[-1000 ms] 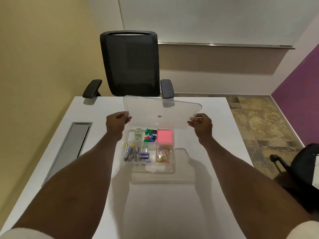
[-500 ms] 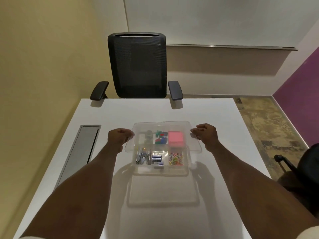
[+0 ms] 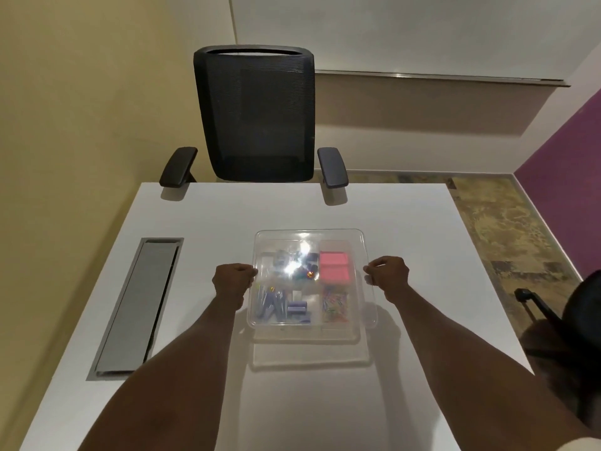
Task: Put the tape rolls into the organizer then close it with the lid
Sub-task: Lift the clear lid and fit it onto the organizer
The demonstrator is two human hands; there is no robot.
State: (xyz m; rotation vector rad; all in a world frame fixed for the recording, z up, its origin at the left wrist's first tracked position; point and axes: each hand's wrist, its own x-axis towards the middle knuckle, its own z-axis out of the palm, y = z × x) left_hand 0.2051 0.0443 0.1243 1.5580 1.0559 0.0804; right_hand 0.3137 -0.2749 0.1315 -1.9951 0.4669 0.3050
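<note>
A clear plastic lid lies flat over the clear organizer in the middle of the white table. My left hand pinches the lid's left edge and my right hand pinches its right edge. Through the lid I see pink sticky notes, coloured paper clips and blue clips. Glare hides the far left compartment, so the tape rolls do not show clearly.
A black mesh office chair stands at the table's far edge. A grey cable tray cover is set into the table on the left. Another dark chair sits off the right side.
The lid has come down from tilted in the air beyond the organizer to flat on top of it. Both hands came down and toward me with it.
</note>
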